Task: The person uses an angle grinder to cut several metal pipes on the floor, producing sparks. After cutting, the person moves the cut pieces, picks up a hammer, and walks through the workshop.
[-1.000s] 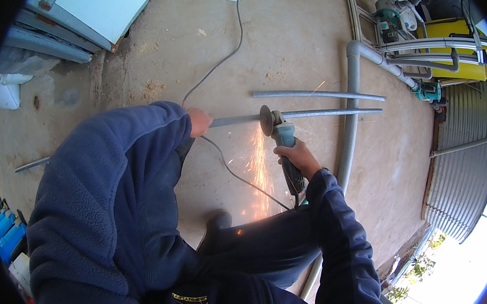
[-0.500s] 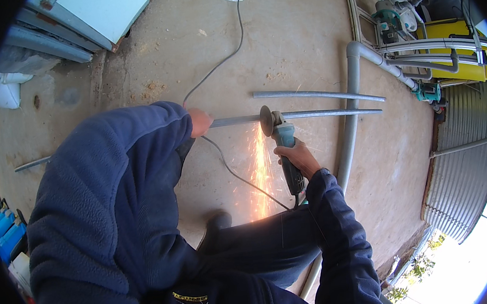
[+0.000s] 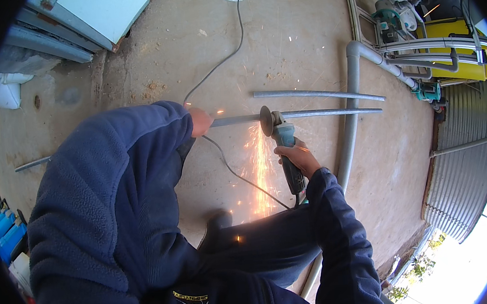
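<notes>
My right hand [image 3: 299,156] is wrapped round the body of a teal and black angle grinder [image 3: 286,142]. Its cutting disc [image 3: 266,121] meets a long grey metal tube [image 3: 332,112] lying crosswise in front of me. Orange sparks [image 3: 262,167] stream from the contact toward my legs. To the left of the disc, my left hand [image 3: 201,122] is closed on the same tube, its fingers partly hidden by the sleeve. Past my left arm the tube's far left end shows again. A second, shorter metal tube [image 3: 314,94] lies just beyond, roughly parallel.
Both tubes' right ends cross a thick grey pipe [image 3: 348,143] on the concrete floor. A dark power cord [image 3: 221,61] winds from the top under the tube to the grinder. Pumps and pipework [image 3: 397,20] stand at upper right, a white panel [image 3: 101,11] at upper left.
Hands, grinder and tube hold nearly the same place. The spark stream has changed shape, and some sparks now fly further off, near my left hand and at upper right.
</notes>
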Motion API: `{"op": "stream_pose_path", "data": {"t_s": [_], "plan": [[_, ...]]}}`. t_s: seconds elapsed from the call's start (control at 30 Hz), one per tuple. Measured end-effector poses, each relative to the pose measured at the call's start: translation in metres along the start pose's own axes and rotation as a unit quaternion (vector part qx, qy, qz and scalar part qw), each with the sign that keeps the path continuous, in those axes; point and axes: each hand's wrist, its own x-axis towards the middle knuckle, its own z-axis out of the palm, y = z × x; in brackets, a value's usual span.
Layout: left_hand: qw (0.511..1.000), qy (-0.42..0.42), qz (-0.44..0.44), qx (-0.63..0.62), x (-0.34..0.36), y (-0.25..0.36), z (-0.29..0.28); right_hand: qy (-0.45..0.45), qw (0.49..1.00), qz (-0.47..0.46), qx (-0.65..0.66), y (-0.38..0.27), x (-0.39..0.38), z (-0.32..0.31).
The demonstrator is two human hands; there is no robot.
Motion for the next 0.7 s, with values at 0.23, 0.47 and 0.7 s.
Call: {"op": "stream_pose_path", "data": {"t_s": [0.23, 0.47, 0.7], "plan": [[0.999, 0.026, 0.027, 0.023, 0.0016, -0.0028, 0.0043, -0.008, 1.0, 0.007, -0.008, -0.0014, 0.0025, -0.0007], [1.0, 0.011, -0.013, 0.001, -0.0032, 0.0025, 0.0003, -0.004, 1.0, 0.026, 0.006, -0.0041, 0.0026, -0.001], [1.0, -0.008, -0.016, 0.003, 0.0006, 0.0004, 0.0033, -0.005, 1.0, 0.009, 0.002, -0.0088, 0.0039, 0.0011]]}}
